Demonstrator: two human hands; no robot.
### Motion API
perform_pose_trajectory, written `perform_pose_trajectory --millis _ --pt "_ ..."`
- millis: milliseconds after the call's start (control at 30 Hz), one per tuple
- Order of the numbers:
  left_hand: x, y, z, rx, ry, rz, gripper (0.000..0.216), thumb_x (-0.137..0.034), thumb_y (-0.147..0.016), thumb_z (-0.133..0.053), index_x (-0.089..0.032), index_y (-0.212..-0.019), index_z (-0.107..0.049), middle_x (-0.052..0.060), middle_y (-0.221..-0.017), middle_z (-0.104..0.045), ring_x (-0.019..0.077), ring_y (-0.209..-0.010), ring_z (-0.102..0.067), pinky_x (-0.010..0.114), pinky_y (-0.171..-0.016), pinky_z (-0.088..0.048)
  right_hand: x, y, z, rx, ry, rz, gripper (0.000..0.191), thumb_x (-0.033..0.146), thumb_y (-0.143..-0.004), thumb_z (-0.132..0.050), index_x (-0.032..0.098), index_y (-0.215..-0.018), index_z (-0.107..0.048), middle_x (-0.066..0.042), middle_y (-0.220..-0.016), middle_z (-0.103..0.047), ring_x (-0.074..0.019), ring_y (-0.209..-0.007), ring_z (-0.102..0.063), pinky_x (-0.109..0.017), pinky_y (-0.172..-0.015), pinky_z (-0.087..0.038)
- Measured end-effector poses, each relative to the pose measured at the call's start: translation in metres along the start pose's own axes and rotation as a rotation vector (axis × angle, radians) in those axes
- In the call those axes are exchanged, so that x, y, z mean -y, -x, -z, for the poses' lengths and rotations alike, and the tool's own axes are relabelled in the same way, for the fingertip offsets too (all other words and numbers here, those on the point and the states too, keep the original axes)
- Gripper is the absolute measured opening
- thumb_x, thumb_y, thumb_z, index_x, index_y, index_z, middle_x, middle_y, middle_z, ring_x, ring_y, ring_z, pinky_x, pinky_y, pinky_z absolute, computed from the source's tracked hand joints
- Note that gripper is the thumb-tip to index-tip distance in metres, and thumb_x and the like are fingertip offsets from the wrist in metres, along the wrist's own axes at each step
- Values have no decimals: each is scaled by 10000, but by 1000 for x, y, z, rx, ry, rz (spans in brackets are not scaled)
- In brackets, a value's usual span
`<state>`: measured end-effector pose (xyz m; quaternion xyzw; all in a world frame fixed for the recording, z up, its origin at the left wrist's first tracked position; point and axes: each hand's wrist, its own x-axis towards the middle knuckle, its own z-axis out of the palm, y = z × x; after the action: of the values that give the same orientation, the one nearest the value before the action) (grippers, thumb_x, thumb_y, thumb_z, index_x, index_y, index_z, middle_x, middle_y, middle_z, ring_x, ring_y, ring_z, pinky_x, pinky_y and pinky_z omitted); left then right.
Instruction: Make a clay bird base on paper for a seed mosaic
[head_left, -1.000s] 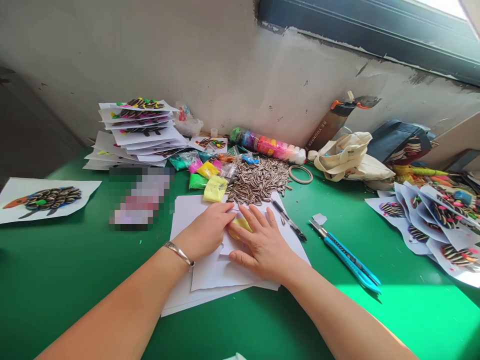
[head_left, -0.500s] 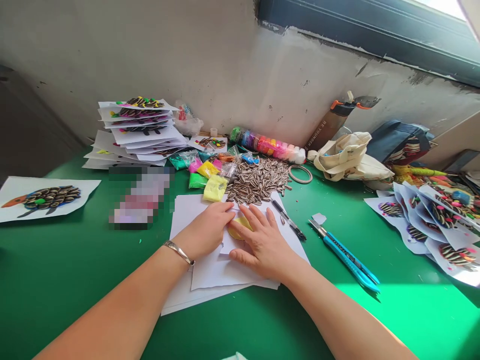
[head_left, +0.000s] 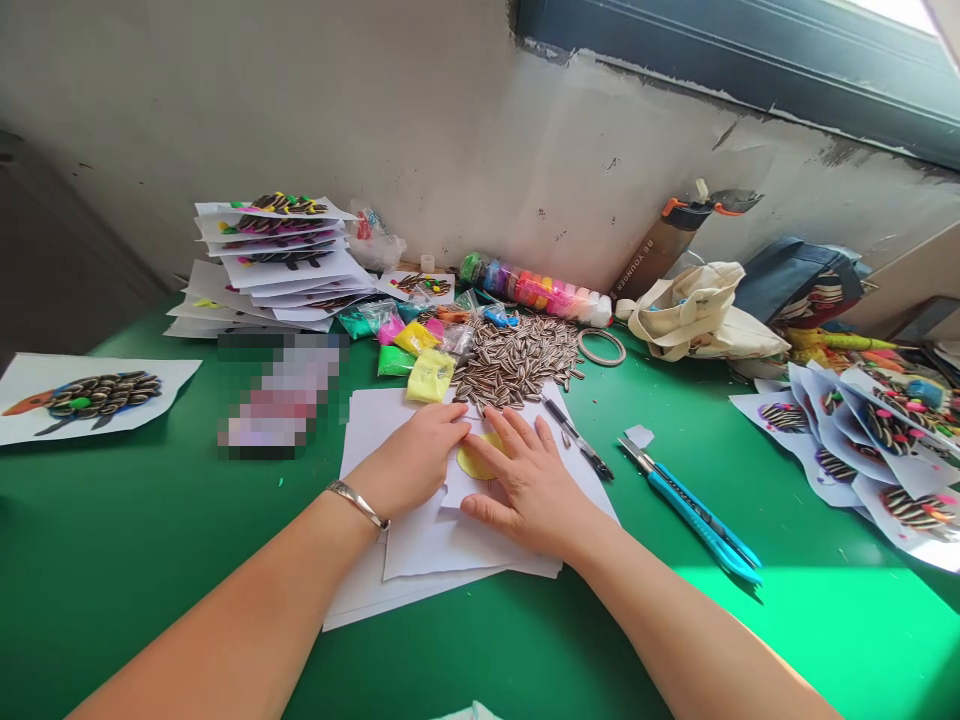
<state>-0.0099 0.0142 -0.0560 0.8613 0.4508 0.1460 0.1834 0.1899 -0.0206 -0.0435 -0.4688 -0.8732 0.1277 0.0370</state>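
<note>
Both my hands rest on a stack of white paper sheets [head_left: 420, 545] in the middle of the green table [head_left: 135, 540]. A flattened yellow clay patch [head_left: 475, 462] lies on the top sheet between them. My right hand [head_left: 532, 485] lies flat with fingers spread, its fingertips on the clay's right edge. My left hand [head_left: 416, 460], with a metal bracelet on the wrist, is curled with its fingertips pressed at the clay's left edge. A pile of striped sunflower seeds [head_left: 517, 362] lies just beyond the paper.
A black pen [head_left: 576, 440] and a blue utility knife [head_left: 694, 512] lie to the right. Clay bags [head_left: 429, 375] and a clay tub row [head_left: 536, 291] sit behind. Finished seed pictures are stacked at back left [head_left: 274, 265], far left [head_left: 82, 395] and right [head_left: 877, 440]. A cloth bag [head_left: 697, 315] and bottle [head_left: 660, 245] stand by the wall.
My right hand has slid slightly back toward me, uncovering more of the yellow clay. My left hand has stayed in place.
</note>
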Motion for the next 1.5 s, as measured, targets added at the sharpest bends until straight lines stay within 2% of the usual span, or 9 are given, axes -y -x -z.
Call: perform_pose_trajectory --millis 167,333,500,667,867,1067,1233,1500 --pt "-2 -1 2 17 -40 4 486 18 -749 -512 -174 -1177 -640 120 -1370 -547 253 -1288 -486 384 -1068 -434 -3 3 -1 -41 9 -31 710 705 -878 -360 333 -1481 -311 -93 -1596 -165 -363 -1452 -126 -665 -1104 -140" --pt "-3 0 3 40 -64 -6 460 34 -760 -494 -126 -1165 -646 151 -1380 -532 272 -1295 -474 396 -1072 -432 -6 5 -1 -58 4 -78 630 675 -888 -390 334 -1416 -430 -77 -1588 -205 -354 -1456 -120 -659 -1113 -124" --pt "-2 0 2 34 -104 -20 455 28 -790 -461 -127 -1180 -636 143 -1386 -527 261 -1289 -478 388 -1065 -439 -8 6 1 -68 -20 -107 640 662 -895 -390 330 -1443 -383 -88 -1591 -190 -350 -1453 -140 -663 -1108 -136" --pt "-2 0 1 10 -88 -29 458 36 -784 -456 -138 -1165 -640 141 -1372 -540 263 -1275 -491 399 -1050 -455 -11 7 2 -63 -24 -116 606 677 -890 -381 311 -1359 -499 -79 -1563 -276 -354 -1446 -158 -655 -1112 -142" --pt "-2 0 1 0 -77 -25 470 51 -770 -448 -130 -1155 -648 144 -1355 -552 266 -1258 -504 403 -1037 -469 -20 9 3 -110 11 -189 621 623 -905 -407 298 -1434 -410 -97 -1571 -250 -338 -1444 -178 -655 -1114 -138" --pt "-4 2 3 34 -115 -6 464 30 -803 -437 -92 -1208 -627 160 -1390 -523 277 -1279 -483 408 -1054 -455 -18 10 5 -84 -10 -159 548 657 -897 -383 337 -1310 -546 -71 -1549 -310 -364 -1437 -188 -676 -1096 -150" --pt "-4 1 3 34 -127 -14 490 46 -792 -428 -83 -1228 -613 173 -1393 -516 288 -1285 -478 424 -1055 -455 -22 10 5 -125 8 -176 522 610 -898 -436 308 -1311 -541 -90 -1550 -303 -356 -1431 -212 -673 -1098 -156" --pt "-4 1 0 10 -136 -45 519 76 -756 -415 -81 -1208 -617 180 -1370 -530 288 -1271 -487 422 -1039 -472 -22 13 12 -95 -16 -176 471 606 -913 -400 300 -1186 -634 -70 -1509 -383 -352 -1439 -186 -680 -1100 -121"
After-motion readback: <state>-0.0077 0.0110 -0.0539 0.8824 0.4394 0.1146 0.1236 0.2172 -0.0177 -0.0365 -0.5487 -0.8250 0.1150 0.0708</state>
